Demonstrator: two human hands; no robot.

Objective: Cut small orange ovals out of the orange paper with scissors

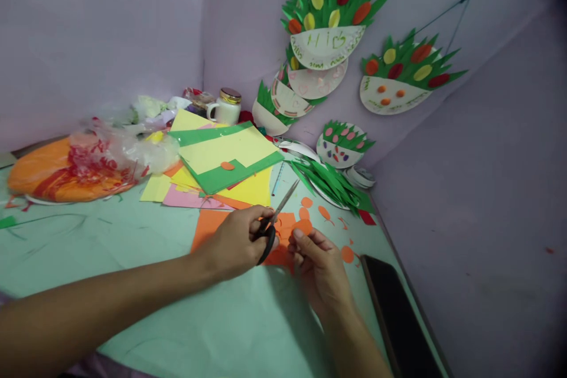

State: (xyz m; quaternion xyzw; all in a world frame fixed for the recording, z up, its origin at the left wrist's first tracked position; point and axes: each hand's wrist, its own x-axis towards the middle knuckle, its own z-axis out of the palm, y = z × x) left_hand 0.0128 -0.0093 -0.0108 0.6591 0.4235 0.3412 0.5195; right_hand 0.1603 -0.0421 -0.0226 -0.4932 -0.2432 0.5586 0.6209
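Black-handled scissors point(266, 237) are in my left hand point(237, 242), fingers wrapped through the handles, the blades pointing up and away. My right hand point(323, 271) pinches a small orange paper oval point(303, 226) between thumb and fingers, just right of the scissors. Beneath both hands lies an orange paper sheet point(208, 228), partly covered by them. Several cut orange ovals, one of them a paper piece point(325, 212), and thin scraps are scattered beyond and to the right of my right hand.
A stack of coloured paper point(221, 153) lies at the back, beside a lidded mug point(228, 107). Green paper strips point(332, 186) rest on a plate. At right is a dark phone-like slab point(398, 313); at left, an orange bundle point(39, 168). Decorated paper plates point(328, 47) hang on the wall.
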